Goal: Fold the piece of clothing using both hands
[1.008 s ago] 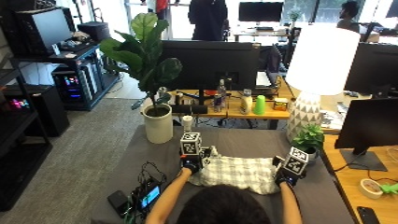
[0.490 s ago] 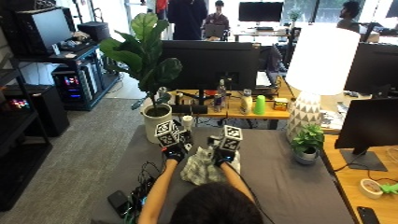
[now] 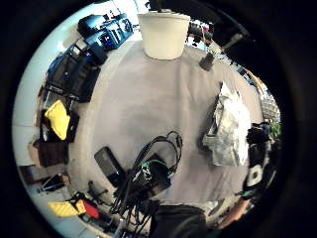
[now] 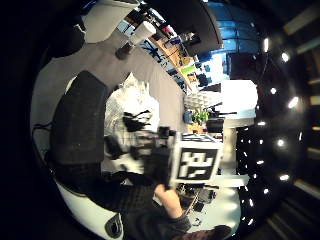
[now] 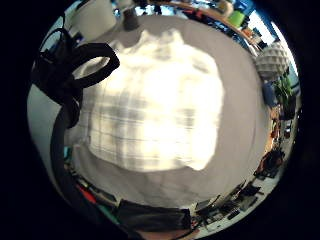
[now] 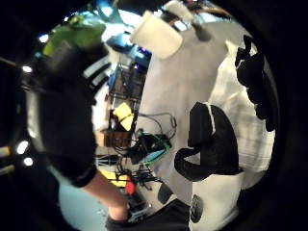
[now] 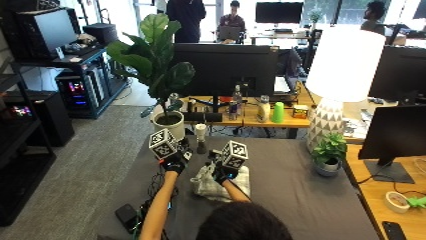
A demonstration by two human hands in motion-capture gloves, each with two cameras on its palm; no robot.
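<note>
So from where I'm sitting, working left to right across the grey table (image 7: 293, 195): one dark phone (image 7: 126, 215) and a tangle of black cables (image 7: 156, 187) sit at the near left, one white plant pot (image 7: 169, 124) stands at the far left edge, and one small pale bottle (image 7: 200, 135) is just beside it. One small potted plant (image 7: 328, 156) and one big white lamp (image 7: 339, 80) are off to the right.

My left hand (image 7: 176, 161) hovers over bare table just left of the checked garment (image 7: 214, 185), touching nothing, fingers relaxed as far as I can see. The one garment lies bunched mid-table. My right hand (image 7: 222, 173) is right over it, and the fingers (image 6: 255, 72) curl down on the cloth, though I can't tell if they pinch it.
</note>
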